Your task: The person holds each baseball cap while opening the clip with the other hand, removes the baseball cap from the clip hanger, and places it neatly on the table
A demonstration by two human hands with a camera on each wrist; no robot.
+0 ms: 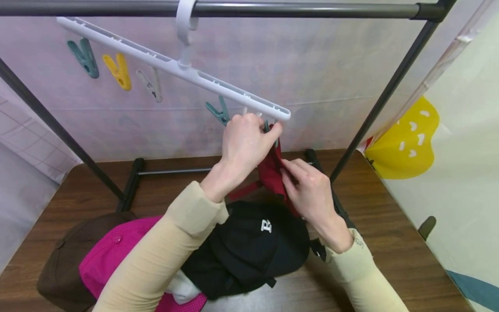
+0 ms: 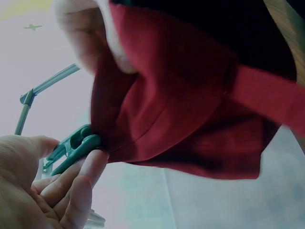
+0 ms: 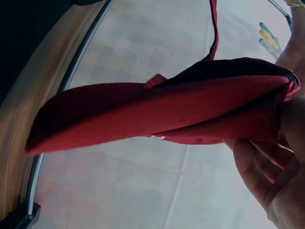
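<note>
1. The left hand [image 1: 243,141] is raised to the right end of the white clip hanger [image 1: 171,65], its fingers [image 2: 78,183] pinching a teal clip [image 2: 74,148] that hangs there.
2. In the left wrist view the teal clip's tip touches the edge of the red cap [image 2: 186,105]; whether it already bites the cloth cannot be told.
3. The right hand [image 1: 308,195] holds the red cap from below and from the right, fingers [image 3: 267,162] curled round the folded cloth, thumb on the near side.
4. The red cap hangs in the air between both hands, just under the hanger's right end and above the far middle of the tabletop [image 1: 390,225]. Its strap [image 1: 243,190] trails down to the left.
5. The white clip hanger hooks over a dark rail [image 1: 273,9] at the top and tilts down to the right. More clips hang along it: teal [image 1: 83,58], yellow [image 1: 118,71] and pale [image 1: 152,84] at the left, another teal one [image 1: 219,112] near the left hand.
6. On the tabletop near its front edge lie a black cap [image 1: 253,247] under the forearms, a pink cap [image 1: 113,255] to its left and a brown cap [image 1: 66,260] towards the front left corner.
7. Both arms wear beige sleeves [image 1: 163,255].
</note>
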